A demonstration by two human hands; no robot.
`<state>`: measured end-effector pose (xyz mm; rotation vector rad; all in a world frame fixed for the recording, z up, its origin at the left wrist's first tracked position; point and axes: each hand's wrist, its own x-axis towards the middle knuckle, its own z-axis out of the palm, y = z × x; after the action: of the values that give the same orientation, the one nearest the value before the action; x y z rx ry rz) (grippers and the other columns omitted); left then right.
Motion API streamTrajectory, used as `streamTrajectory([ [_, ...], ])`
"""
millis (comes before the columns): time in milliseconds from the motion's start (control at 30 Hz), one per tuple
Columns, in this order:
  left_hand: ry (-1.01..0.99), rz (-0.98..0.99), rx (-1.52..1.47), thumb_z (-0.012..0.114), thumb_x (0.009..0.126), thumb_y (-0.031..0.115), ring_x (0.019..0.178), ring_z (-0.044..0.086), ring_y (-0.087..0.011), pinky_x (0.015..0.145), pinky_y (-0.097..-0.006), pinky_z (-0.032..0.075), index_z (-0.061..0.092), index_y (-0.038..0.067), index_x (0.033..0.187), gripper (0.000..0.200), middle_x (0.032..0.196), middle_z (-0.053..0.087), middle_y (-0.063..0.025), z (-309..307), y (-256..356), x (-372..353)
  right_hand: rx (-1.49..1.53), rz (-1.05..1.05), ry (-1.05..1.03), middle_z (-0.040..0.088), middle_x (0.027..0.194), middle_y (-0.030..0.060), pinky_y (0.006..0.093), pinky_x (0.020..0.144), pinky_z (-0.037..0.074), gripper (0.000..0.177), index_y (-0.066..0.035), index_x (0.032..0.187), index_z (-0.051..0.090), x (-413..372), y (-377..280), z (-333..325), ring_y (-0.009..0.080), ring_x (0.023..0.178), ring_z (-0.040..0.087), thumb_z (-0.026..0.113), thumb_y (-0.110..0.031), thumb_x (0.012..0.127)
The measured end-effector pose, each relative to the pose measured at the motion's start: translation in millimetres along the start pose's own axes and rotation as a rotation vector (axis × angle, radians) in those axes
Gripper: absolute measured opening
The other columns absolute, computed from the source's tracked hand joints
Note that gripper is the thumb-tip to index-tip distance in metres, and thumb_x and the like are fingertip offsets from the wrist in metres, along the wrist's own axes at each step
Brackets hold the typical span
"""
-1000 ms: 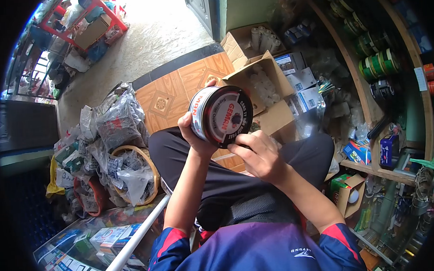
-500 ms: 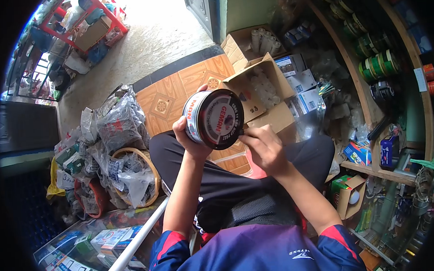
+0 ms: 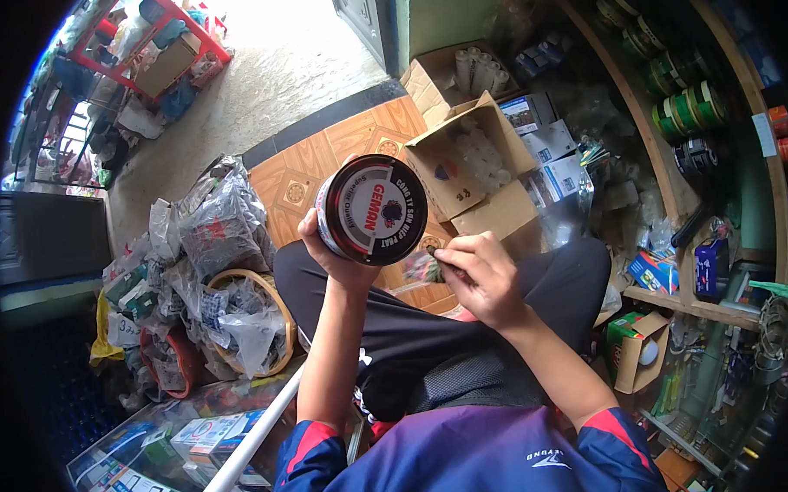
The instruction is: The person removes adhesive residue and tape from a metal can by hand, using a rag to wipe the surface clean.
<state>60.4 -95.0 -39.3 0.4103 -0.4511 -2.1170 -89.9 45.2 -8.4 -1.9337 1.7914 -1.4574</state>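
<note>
A round can [image 3: 373, 210] with a black rim and a grey, black and red printed face is tilted so that its flat end faces the camera. My left hand [image 3: 334, 257] grips it from the left and below, fingers wrapped behind it. Just right of the can's lower edge is my right hand [image 3: 482, 278], pinching a small dark object [image 3: 432, 250] between thumb and fingers. Most of that object is hidden in the fingers, and a gap separates it from the can.
Open cardboard boxes [image 3: 469, 170] stand ahead on the right. Bagged goods [image 3: 224, 221] and a round basket [image 3: 284, 323] lie on the left. A white pole [image 3: 249, 437] crosses at lower left. Shelves with green rolls [image 3: 689, 108] line the right.
The can has moved slightly left and turned its printed face more toward the camera. My right hand has come away from its rim, and the dark object now shows at the fingertips.
</note>
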Motion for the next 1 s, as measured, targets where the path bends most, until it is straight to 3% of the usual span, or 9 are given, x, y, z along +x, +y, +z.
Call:
streamTrajectory([
  [233,0.041,-0.034,-0.157,0.048,0.087,0.062,0.117,0.058,-0.0307,0.094,-0.0496,0.053,0.053,0.009,0.134,0.071,0.129,0.059,-0.0132,-29,-7,0,0.118,0.264,0.160,0.065,0.089,0.0066,0.0355,0.069,0.049,0.014,-0.005,0.095,0.065,4,-3,1,0.0249,0.079,0.059,0.072,-0.002,0.084],
  [400,0.054,-0.024,-0.058,0.047,0.089,0.058,0.116,0.059,-0.0299,0.095,-0.0483,0.051,0.055,0.009,0.131,0.065,0.127,0.060,-0.0126,-10,-7,-1,-0.029,-0.002,-0.012,0.064,0.085,0.0050,0.0354,0.070,0.049,0.023,-0.007,0.101,0.069,21,-16,-1,0.0241,0.077,0.059,0.074,-0.005,0.079],
  [533,-0.075,-0.007,-0.086,0.047,0.090,0.055,0.114,0.059,-0.0289,0.097,-0.0460,0.049,0.057,0.009,0.128,0.061,0.125,0.061,-0.0127,7,-9,-3,-0.063,-0.066,-0.024,0.065,0.085,0.0063,0.0350,0.066,0.051,0.025,-0.006,0.099,0.069,28,-31,12,0.0236,0.074,0.060,0.077,-0.003,0.075],
  [667,-0.011,-0.023,0.007,0.055,0.083,0.053,0.127,0.052,-0.0327,0.107,-0.0460,0.044,0.035,0.001,0.147,0.086,0.139,0.051,-0.0204,4,-11,-2,-0.079,-0.056,-0.028,0.065,0.082,0.0063,0.0344,0.065,0.051,0.025,-0.005,0.096,0.068,30,-23,20,0.0230,0.072,0.060,0.077,0.000,0.072],
  [867,0.020,-0.047,0.018,0.056,0.082,0.052,0.126,0.052,-0.0322,0.106,-0.0455,0.045,0.035,0.001,0.147,0.086,0.138,0.051,-0.0202,8,-14,-1,-0.032,-0.077,0.022,0.064,0.080,0.0060,0.0338,0.062,0.051,0.029,-0.004,0.094,0.068,26,-21,20,0.0229,0.070,0.059,0.078,0.002,0.068],
  [1000,-0.016,-0.038,0.032,0.056,0.081,0.053,0.124,0.054,-0.0318,0.105,-0.0448,0.045,0.035,0.001,0.147,0.087,0.137,0.052,-0.0200,8,-13,1,-0.054,-0.135,-0.052,0.063,0.083,0.0050,0.0334,0.063,0.050,0.031,-0.004,0.098,0.069,30,-21,15,0.0221,0.071,0.059,0.077,0.000,0.068],
])
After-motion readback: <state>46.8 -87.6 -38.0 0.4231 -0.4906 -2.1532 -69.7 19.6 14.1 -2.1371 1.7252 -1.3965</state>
